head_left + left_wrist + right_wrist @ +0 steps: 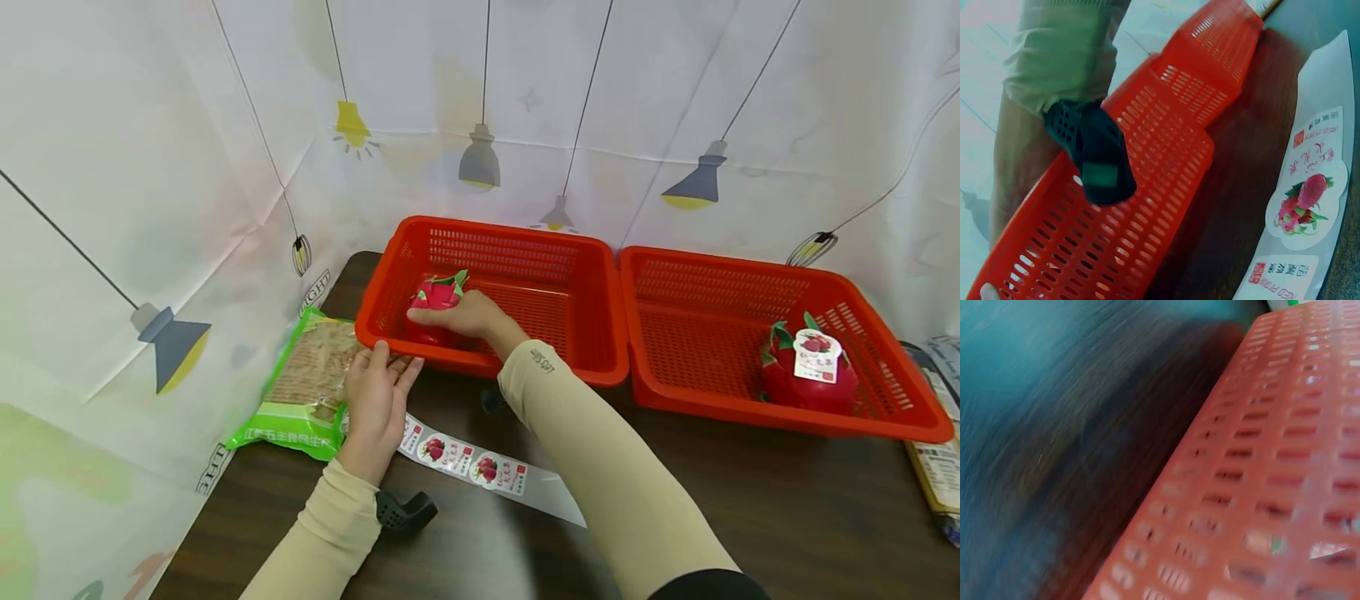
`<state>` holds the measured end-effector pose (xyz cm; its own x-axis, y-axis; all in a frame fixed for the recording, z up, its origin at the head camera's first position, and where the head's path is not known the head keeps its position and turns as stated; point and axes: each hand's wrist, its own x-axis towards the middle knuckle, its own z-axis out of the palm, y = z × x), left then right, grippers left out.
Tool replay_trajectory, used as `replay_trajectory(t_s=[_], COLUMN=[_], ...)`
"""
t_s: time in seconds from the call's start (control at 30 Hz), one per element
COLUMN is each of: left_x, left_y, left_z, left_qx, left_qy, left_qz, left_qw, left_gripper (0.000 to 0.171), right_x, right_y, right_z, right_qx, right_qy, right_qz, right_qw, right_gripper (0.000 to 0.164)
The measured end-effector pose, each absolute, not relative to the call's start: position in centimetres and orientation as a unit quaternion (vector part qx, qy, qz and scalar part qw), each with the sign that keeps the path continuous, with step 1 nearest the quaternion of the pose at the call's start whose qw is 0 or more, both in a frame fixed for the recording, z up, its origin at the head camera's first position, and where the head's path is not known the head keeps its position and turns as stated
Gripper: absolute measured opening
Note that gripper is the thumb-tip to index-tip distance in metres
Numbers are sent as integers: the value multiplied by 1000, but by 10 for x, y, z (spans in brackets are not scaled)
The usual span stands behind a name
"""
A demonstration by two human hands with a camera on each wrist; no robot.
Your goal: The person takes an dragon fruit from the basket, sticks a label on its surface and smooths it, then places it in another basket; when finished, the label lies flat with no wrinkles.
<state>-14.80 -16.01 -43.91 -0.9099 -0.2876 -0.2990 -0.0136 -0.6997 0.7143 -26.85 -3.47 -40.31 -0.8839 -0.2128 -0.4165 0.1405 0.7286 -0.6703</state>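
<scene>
In the head view, my right hand (471, 317) reaches into the left red plastic basket (517, 232). It grips a dragon fruit (435, 293), pink-red with green leaf tips, at the basket's left end. My left hand (377, 402) is at the front left corner of that basket, its fingers lying relaxed against the rim. In the left wrist view, a fingertip (988, 291) shows beside the slotted basket wall (1141, 206). The right wrist view is blurred and shows mostly basket wall (1297, 456); the held fruit is largely hidden there.
A second red basket (690, 354) on the right holds a dragon fruit (810, 392) with a white label (817, 357). A strip of dragon fruit stickers (457, 458) lies on the dark table (465, 550). A green-edged bag (303, 392) lies left; packages (937, 467) sit far right.
</scene>
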Motion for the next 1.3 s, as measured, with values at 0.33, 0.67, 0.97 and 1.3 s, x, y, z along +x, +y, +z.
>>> replay_trajectory(t_s=[0.33,0.67,0.97,1.3], left_x=[-148,-148,-149,-148], left_y=[-158,-155,-161,-159], left_z=[-439,-440,-439,-440], left_qx=[190,198,188,192], left_qy=[-374,-380,-400,-375], left_qz=[-904,-900,-893,-900], left_qw=[85,77,91,108], left_gripper=[36,21,22,17], right_x=[-265,-261,-142,-19], right_y=[-47,-14,86,188], right_z=[-404,-361,-278,-332], right_qx=[22,4,-133,-25], right_qy=[887,912,900,884], right_qz=[-404,-373,-399,-380], right_qw=[221,172,114,271], right_gripper=[71,78,81,102])
